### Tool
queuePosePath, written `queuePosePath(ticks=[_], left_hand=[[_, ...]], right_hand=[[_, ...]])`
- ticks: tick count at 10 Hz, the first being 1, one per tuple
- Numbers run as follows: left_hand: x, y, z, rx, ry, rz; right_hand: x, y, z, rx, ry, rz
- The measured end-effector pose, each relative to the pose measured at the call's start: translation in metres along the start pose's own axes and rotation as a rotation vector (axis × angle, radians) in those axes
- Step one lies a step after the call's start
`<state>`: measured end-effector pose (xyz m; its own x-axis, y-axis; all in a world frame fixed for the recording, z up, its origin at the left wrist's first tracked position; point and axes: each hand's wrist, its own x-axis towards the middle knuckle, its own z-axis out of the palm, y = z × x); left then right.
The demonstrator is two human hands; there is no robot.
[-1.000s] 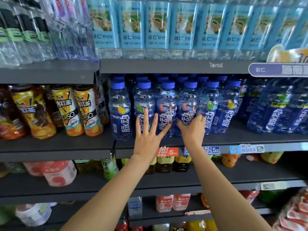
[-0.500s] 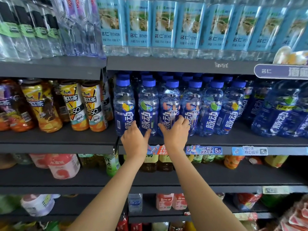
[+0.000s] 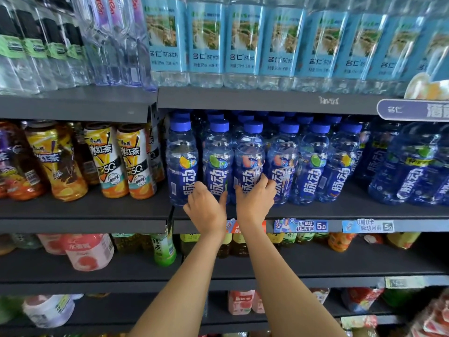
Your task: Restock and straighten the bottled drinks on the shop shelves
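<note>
Fingers (image 3: 266, 184): those of the right hand (image 3: 254, 203) are curled round the lower part of the third blue-capped bottle (image 3: 249, 161) in the front row, which is gripped; those of the left hand (image 3: 205, 210) are bent round the base of the second bottle (image 3: 216, 164), thumb at 3 o'clock, and it is held.
Gripped bottles: both are stood upright on the middle shelf (image 3: 315, 210), touching their neighbours in the row.
Row: four more blue-capped bottles are lined up, one at 9 o'clock, three at 3 o'clock.
Iced-tea bottles (image 3: 121, 161): stood well off at 9 o'clock.
Soda-water bottles (image 3: 243, 45): ranged on the shelf at 12 o'clock.
Price tags (image 3: 301, 226): fixed to the shelf edge.
</note>
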<state>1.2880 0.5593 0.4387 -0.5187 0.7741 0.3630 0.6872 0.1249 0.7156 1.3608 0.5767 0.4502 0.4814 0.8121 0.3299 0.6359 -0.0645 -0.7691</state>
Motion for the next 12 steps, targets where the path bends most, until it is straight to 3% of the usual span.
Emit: queuePosePath(ticks=[4,5,6,7,8,9,11,12], left_hand=[[0.005,-0.009,-0.009,0.037,0.017,0.158],[0.002,-0.023,-0.02,-0.074,0.099,0.238],[0.005,-0.039,-0.035,-0.155,0.255,0.142],[0.017,-0.047,-0.043,-0.189,0.173,-0.034],[0.03,-0.049,-0.042,-0.182,0.001,-0.044],[0.039,-0.049,-0.043,-0.163,-0.061,-0.017],[0.038,-0.048,-0.048,-0.161,-0.09,-0.001],[0.016,-0.051,-0.065,-0.261,-0.01,0.168]], right_hand=[[-0.001,-0.004,0.003,0.003,-0.005,0.044],[-0.006,-0.005,-0.007,-0.013,0.049,-0.017],[-0.022,-0.014,-0.01,0.038,0.133,-0.203],[-0.038,-0.024,0.005,-0.045,-0.023,-0.264],[-0.04,-0.027,0.019,-0.097,-0.092,-0.184],[-0.038,-0.027,0.024,-0.15,-0.109,-0.157],[-0.038,-0.03,0.016,-0.168,-0.148,-0.184],[-0.038,-0.026,-0.021,-0.008,-0.144,-0.309]])
